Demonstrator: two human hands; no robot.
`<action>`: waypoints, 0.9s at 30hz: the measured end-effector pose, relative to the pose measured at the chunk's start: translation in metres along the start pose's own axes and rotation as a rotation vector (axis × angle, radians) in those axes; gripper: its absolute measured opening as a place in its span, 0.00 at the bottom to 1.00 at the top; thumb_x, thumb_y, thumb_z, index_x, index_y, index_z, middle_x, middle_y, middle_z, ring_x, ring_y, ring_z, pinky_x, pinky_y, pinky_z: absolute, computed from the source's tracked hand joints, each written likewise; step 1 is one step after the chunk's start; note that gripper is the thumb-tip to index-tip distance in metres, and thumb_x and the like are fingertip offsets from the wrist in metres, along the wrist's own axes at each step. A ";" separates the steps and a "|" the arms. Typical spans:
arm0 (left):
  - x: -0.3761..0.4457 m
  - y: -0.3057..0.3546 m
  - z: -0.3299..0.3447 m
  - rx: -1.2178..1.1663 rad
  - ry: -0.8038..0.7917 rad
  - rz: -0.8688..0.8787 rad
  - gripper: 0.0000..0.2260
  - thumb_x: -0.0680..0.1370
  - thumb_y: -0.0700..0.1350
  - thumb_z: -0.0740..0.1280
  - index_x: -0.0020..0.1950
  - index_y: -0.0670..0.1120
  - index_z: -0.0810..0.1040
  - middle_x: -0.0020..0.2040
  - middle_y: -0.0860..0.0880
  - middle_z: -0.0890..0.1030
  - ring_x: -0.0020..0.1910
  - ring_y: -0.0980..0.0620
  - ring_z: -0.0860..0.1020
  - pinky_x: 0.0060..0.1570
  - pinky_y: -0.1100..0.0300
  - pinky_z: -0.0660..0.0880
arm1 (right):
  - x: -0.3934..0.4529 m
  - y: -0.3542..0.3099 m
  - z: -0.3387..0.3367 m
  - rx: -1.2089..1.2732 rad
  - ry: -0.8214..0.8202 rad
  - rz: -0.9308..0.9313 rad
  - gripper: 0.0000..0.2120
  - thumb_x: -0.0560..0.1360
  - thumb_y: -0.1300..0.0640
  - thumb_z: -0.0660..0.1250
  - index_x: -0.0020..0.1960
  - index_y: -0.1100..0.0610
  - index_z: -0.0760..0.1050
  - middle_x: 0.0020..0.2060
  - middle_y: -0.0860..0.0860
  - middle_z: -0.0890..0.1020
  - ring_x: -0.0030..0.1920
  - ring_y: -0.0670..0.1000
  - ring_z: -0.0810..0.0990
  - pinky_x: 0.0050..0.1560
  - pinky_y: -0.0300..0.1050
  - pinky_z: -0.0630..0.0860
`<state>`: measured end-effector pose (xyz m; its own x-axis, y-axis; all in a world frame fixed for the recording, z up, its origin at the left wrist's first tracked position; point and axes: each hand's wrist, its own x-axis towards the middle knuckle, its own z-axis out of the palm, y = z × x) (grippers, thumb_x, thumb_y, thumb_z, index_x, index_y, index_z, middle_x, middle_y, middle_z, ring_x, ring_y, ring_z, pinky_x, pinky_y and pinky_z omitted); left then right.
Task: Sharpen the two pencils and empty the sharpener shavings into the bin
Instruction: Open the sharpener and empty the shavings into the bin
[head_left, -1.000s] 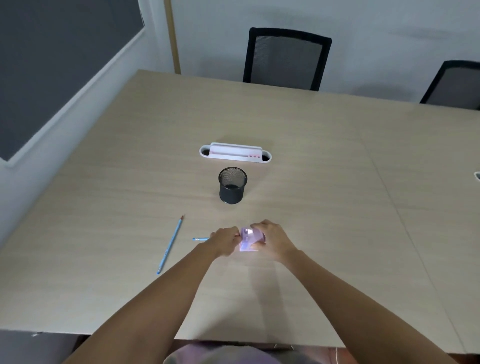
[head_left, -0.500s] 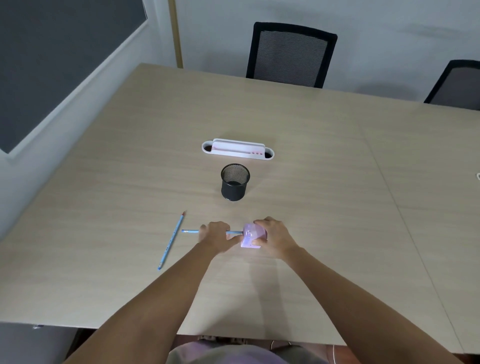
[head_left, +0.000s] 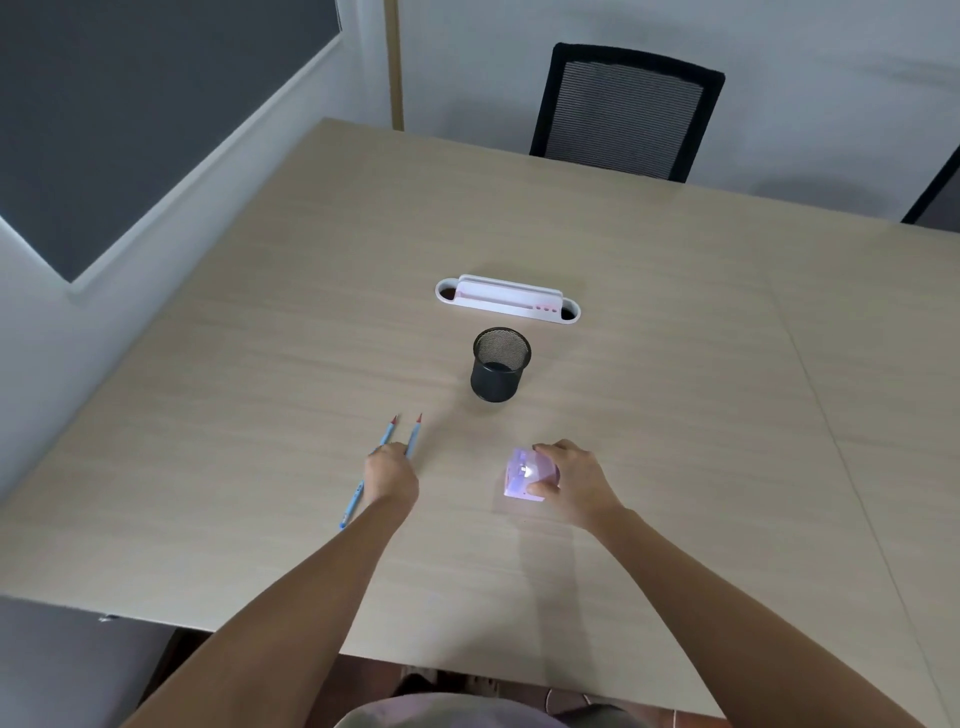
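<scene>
Two blue pencils lie side by side on the table, tips pointing away from me. The left pencil (head_left: 353, 504) runs under my left hand (head_left: 390, 475). Only the front part of the right pencil (head_left: 414, 436) shows; my left hand's fingers are closed on its lower part. A translucent purple sharpener (head_left: 522, 475) rests on the table to the right, and my right hand (head_left: 574, 480) grips it from the right side. The black mesh bin (head_left: 500, 366) stands upright just beyond both hands.
A white desk organiser (head_left: 506, 300) lies behind the bin. Two black office chairs (head_left: 626, 111) stand at the table's far edge. The wall and a dark window panel are on the left. The near table edge (head_left: 260, 623) is close to my body.
My left hand pulled the pencil out of the sharpener and carried it left, beside the other pencil. My right hand stayed on the sharpener.
</scene>
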<state>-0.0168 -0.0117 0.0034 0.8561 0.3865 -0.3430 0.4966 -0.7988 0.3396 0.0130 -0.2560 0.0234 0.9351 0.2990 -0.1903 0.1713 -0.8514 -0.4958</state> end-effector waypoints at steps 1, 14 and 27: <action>0.001 -0.002 -0.002 -0.015 0.003 -0.049 0.10 0.78 0.36 0.59 0.54 0.41 0.78 0.53 0.42 0.81 0.53 0.44 0.80 0.47 0.57 0.76 | 0.000 0.001 0.000 0.001 0.002 0.002 0.20 0.67 0.59 0.72 0.59 0.56 0.76 0.49 0.56 0.78 0.40 0.51 0.71 0.42 0.38 0.66; 0.015 -0.024 -0.003 -0.095 0.040 -0.159 0.08 0.76 0.40 0.68 0.53 0.40 0.79 0.49 0.40 0.82 0.49 0.39 0.81 0.45 0.49 0.80 | 0.000 -0.001 -0.001 -0.031 0.004 -0.006 0.23 0.67 0.57 0.73 0.61 0.56 0.75 0.51 0.57 0.78 0.45 0.57 0.78 0.44 0.42 0.71; -0.013 0.061 0.056 -0.390 -0.303 0.421 0.34 0.60 0.41 0.80 0.64 0.48 0.72 0.55 0.48 0.75 0.46 0.52 0.75 0.46 0.64 0.71 | 0.000 -0.007 -0.004 -0.031 -0.007 0.020 0.21 0.66 0.59 0.73 0.59 0.57 0.76 0.49 0.57 0.79 0.45 0.59 0.79 0.43 0.43 0.71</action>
<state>-0.0059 -0.0912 -0.0201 0.9391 -0.1158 -0.3236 0.1916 -0.6052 0.7727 0.0125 -0.2516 0.0302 0.9362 0.2847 -0.2059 0.1623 -0.8702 -0.4651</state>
